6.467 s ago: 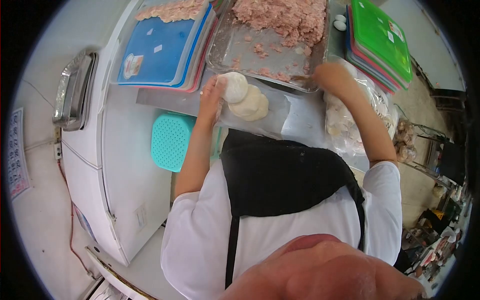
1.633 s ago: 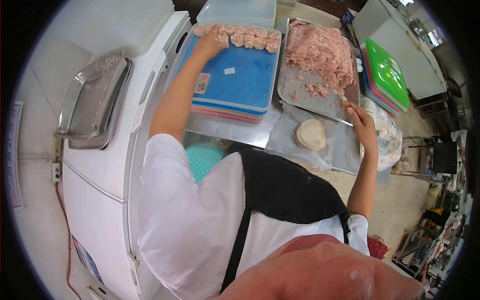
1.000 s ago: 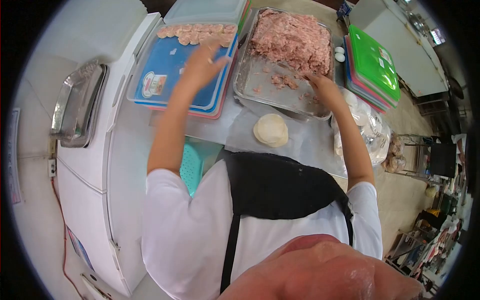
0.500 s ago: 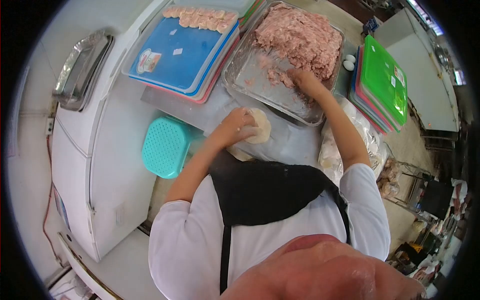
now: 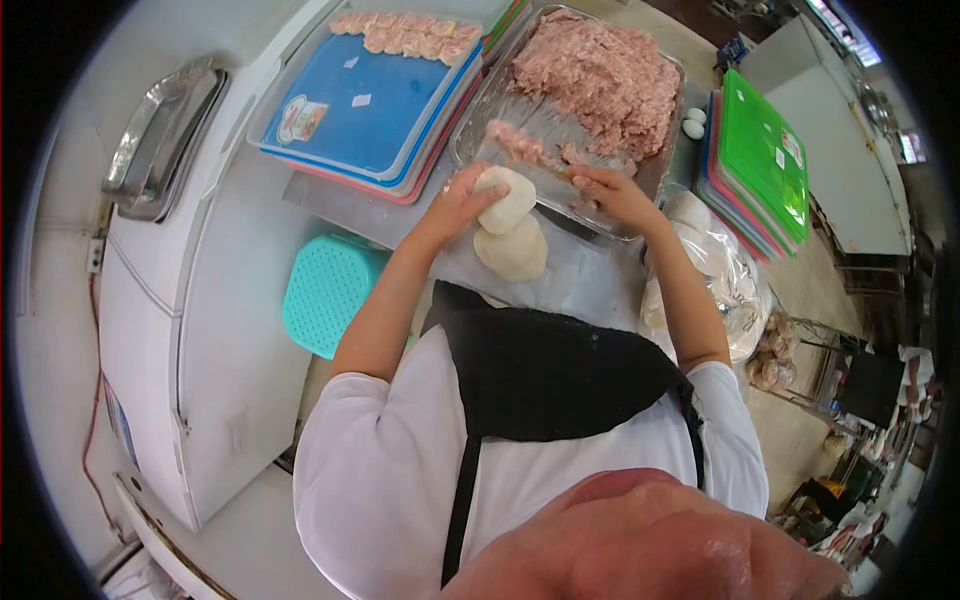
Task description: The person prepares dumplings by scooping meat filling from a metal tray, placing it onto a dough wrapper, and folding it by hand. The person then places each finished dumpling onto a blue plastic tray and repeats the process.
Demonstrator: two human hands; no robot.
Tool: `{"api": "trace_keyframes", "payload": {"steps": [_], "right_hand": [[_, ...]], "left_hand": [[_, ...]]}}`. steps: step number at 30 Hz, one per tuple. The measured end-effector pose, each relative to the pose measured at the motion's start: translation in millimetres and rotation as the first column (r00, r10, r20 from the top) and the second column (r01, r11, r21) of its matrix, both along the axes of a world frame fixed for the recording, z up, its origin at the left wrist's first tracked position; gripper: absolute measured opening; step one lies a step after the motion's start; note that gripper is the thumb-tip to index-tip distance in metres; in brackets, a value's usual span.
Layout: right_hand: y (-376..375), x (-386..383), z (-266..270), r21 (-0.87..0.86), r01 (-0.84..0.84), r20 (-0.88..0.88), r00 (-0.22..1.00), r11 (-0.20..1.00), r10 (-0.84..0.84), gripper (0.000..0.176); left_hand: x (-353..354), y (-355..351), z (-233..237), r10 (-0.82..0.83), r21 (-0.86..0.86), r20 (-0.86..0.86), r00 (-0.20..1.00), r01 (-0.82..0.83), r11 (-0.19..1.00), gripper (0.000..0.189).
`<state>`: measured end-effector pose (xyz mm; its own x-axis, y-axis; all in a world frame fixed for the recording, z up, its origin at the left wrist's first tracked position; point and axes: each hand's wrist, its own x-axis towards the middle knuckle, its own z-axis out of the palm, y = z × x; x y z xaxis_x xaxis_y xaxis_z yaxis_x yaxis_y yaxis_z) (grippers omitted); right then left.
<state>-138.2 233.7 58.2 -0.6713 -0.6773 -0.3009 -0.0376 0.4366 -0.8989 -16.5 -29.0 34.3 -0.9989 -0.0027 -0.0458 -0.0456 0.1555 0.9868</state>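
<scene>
So the left hand (image 5: 452, 203) has its grip clenched on one round wrapper (image 5: 505, 198), just above the wrapper stack (image 5: 513, 252) at its 6 o'clock. The right hand (image 5: 615, 195) grasps a stick (image 5: 558, 170) loaded with mince (image 5: 515, 143), at the wrapper's 12 o'clock. The sticker (image 5: 298, 118) on the blue lid (image 5: 370, 110): too tiny to read.

Tight spot: L hand (image 5: 455, 200) w/ wrapper (image 5: 505, 195) & R hand (image 5: 612, 192) w/ loaded stick (image 5: 525, 148) nearly meet at near rim of meat tray (image 5: 490, 110), little gap betw. them. Just below: wrapper stack (image 5: 512, 252). Left blocked by blue tray stack (image 5: 360, 110), right by plastic bag (image 5: 725, 275), green lids (image 5: 765, 140) beyond. Open room: bare sheet (image 5: 600, 285) right of stack; counter strip (image 5: 330, 195) above teal basket (image 5: 325, 295).
</scene>
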Motion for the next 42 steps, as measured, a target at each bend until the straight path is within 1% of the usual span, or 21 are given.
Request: {"api": "trace_keyframes", "payload": {"steps": [3,6,7,9,12,13,15,17,18,19,22,27,30,31,32,34,35,36,38,41,42], "right_hand": [[3,6,22,-0.248,0.187,-0.007,0.981,0.950,-0.195,0.035],[-4,11,48,-0.158,0.289,-0.085,0.949,0.944,-0.305,0.033],[-11,13,41,-0.221,0.278,-0.241,0.913,0.935,-0.328,0.033],[-28,17,23,-0.331,0.222,-0.529,0.761,0.917,-0.375,0.033],[-24,24,38,0.017,0.258,-0.721,0.672,0.966,-0.166,0.032],[-22,28,56,0.165,0.269,-0.762,0.646,0.949,-0.050,0.029],[-29,54,97,0.334,0.372,-0.790,0.612,0.866,0.042,0.028],[-36,64,97,0.362,0.425,-0.826,0.559,0.830,0.073,0.026],[-38,63,81,0.313,0.423,-0.855,0.516,0.850,0.058,0.026],[-39,65,72,0.266,0.417,-0.881,0.472,0.869,0.043,0.026],[-36,69,109,0.503,0.438,-0.780,0.601,0.745,0.173,0.026],[-44,89,117,0.261,0.488,-0.885,0.465,0.833,0.005,0.026],[-24,74,106,0.195,0.403,-0.846,0.531,0.894,-0.055,0.025],[-12,72,111,0.095,0.347,-0.814,0.567,0.933,-0.128,0.025],[-3,68,117,-0.014,0.292,-0.773,0.604,0.956,-0.196,0.026],[6,68,127,-0.027,0.356,-0.576,0.758,0.934,-0.306,0.031],[9,69,132,-0.010,0.355,-0.513,0.801,0.935,-0.309,0.031],[13,71,138,0.008,0.351,-0.444,0.840,0.936,-0.311,0.032],[21,73,151,0.080,0.276,-0.416,0.882,0.958,-0.219,0.032],[30,67,142,0.065,0.179,-0.467,0.875,0.982,-0.128,0.032],[32,65,134,0.041,0.151,-0.499,0.860,0.988,-0.111,0.032]], "left_hand": [[-38,8,14,0.111,0.583,0.066,0.992,-0.129,0.802,0.036],[-70,20,46,0.130,0.853,0.030,0.991,-0.093,0.514,0.035],[-77,25,60,0.140,0.909,0.048,0.989,-0.102,0.405,0.037],[-89,32,84,0.151,0.979,0.087,0.985,-0.112,0.170,0.041],[-112,17,59,0.029,0.990,0.018,0.999,-0.022,0.140,0.053],[-130,7,25,-0.124,0.976,-0.217,0.968,0.214,-0.037,0.058],[-166,-10,-49,-0.274,0.724,-0.667,0.693,0.514,-0.460,0.067],[-134,8,12,-0.170,0.996,-0.083,0.982,0.087,0.013,0.073],[-122,15,41,-0.006,0.956,0.204,0.979,-0.198,0.216,0.077],[-121,16,51,-0.017,0.951,0.207,0.978,-0.197,0.236,0.079],[-123,18,63,-0.062,0.957,0.188,0.980,-0.169,0.235,0.081],[-120,27,83,-0.057,0.970,0.175,0.983,-0.163,0.181,0.067],[-126,9,84,-0.340,0.947,-0.246,0.908,0.151,-0.284,0.052],[-118,17,86,-0.120,0.999,0.046,0.992,-0.044,0.026,0.047],[-105,17,93,-0.122,0.975,-0.036,0.992,0.061,0.215,0.046],[-94,16,100,-0.169,0.792,-0.182,0.969,0.246,0.559,0.048],[-95,9,104,-0.222,0.477,-0.233,0.947,0.311,0.822,0.059],[-95,10,107,-0.202,0.224,-0.407,0.891,0.311,0.924,0.061],[-92,12,121,-0.279,-0.283,-0.681,0.677,0.108,0.953,0.063],[-98,11,117,-0.512,-0.217,-0.333,0.792,0.464,0.859,0.056],[-102,9,116,-0.539,-0.255,-0.349,0.767,0.476,0.842,0.053]]}}
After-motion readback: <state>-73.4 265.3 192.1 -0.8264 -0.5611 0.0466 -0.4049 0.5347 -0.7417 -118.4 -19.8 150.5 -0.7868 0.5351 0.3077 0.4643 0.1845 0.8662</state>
